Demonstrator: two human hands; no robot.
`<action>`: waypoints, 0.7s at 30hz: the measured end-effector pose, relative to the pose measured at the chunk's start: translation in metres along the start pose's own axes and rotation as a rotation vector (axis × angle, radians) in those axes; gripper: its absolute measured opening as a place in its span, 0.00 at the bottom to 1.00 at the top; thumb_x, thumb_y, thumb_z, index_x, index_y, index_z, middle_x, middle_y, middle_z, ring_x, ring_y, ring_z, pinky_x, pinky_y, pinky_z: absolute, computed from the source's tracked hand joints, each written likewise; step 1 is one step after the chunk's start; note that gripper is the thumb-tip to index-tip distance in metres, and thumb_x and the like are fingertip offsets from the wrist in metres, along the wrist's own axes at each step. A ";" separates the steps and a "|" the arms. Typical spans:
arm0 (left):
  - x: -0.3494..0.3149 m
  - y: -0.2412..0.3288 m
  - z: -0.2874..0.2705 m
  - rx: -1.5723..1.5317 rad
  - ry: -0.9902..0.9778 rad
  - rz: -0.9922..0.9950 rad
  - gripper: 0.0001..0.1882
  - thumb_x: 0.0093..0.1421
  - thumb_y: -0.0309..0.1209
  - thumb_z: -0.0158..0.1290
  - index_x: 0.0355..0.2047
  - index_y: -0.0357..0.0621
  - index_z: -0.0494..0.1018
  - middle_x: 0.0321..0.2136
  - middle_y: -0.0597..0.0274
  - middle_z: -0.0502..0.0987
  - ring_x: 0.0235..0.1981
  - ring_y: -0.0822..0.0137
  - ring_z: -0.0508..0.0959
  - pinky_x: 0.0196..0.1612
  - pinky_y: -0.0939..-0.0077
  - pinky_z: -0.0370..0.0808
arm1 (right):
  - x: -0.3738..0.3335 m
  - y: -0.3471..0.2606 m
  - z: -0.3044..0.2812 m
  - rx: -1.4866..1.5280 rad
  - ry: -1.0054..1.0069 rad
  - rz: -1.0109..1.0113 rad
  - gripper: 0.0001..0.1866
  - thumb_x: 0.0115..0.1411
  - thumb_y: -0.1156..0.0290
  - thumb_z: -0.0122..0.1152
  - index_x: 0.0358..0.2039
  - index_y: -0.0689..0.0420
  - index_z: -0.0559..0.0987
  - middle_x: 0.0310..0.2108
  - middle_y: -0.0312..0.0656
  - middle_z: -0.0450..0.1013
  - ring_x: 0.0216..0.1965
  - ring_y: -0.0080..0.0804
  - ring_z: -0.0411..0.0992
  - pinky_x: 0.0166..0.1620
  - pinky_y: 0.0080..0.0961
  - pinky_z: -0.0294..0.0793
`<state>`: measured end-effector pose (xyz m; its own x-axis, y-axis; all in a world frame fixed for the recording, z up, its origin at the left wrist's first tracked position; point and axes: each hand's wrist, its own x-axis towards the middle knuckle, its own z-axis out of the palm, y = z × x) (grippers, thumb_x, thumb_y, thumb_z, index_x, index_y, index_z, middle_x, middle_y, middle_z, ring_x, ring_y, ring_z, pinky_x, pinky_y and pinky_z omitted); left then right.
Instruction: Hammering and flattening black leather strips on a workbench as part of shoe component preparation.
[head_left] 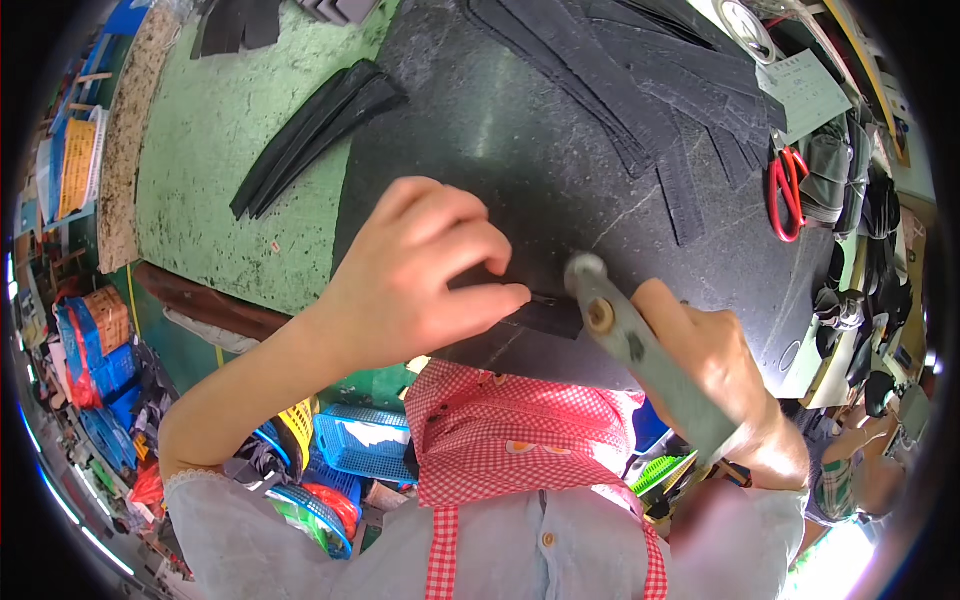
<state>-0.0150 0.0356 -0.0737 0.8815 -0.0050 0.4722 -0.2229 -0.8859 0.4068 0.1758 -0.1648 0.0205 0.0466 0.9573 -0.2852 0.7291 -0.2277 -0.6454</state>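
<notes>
My left hand (430, 265) is closed, its fingers bent and thumb and forefinger pressed down at one end of a short black strip (552, 318). The strip lies flat on a dark work slab (480, 170). In my right hand (715, 350) is a hammer (665, 375) with a grey metal head, gripped by its handle, most of which is hidden. The round end of the hammer head is just right of my left fingertips, over or beside the strip; I cannot tell whether it touches.
Black strips lie in a bundle (315, 135) at left and a large pile (660, 90) at the far right. Red-handled scissors (786, 195) and a paper sheet (805, 95) are at right. Blue baskets (365, 445) stand below the near edge. Another person (850, 475) is at lower right.
</notes>
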 end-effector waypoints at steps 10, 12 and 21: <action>-0.008 -0.007 -0.015 -0.049 -0.073 -0.077 0.16 0.42 0.32 0.72 0.34 0.59 0.86 0.35 0.74 0.77 0.41 0.62 0.75 0.46 0.60 0.71 | 0.018 -0.011 0.014 -0.030 -0.002 -0.093 0.07 0.68 0.73 0.60 0.39 0.60 0.71 0.22 0.48 0.72 0.24 0.51 0.78 0.26 0.46 0.76; -0.013 -0.012 -0.019 -0.139 -0.115 -0.201 0.17 0.42 0.32 0.72 0.35 0.59 0.86 0.35 0.74 0.77 0.42 0.63 0.75 0.47 0.59 0.71 | 0.022 -0.013 0.012 -0.044 -0.056 -0.071 0.07 0.68 0.74 0.61 0.38 0.60 0.71 0.21 0.47 0.72 0.23 0.49 0.78 0.24 0.46 0.75; -0.023 -0.023 -0.032 -0.049 -0.062 -0.121 0.16 0.42 0.32 0.72 0.34 0.58 0.85 0.35 0.73 0.78 0.41 0.62 0.76 0.44 0.62 0.71 | 0.040 -0.024 0.009 0.057 -0.074 -0.018 0.10 0.68 0.70 0.61 0.38 0.60 0.69 0.23 0.51 0.75 0.25 0.56 0.78 0.26 0.51 0.75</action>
<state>-0.0434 0.0713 -0.0686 0.9268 0.0706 0.3688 -0.1319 -0.8583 0.4959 0.1539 -0.1224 0.0186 -0.0182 0.9460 -0.3236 0.6892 -0.2226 -0.6895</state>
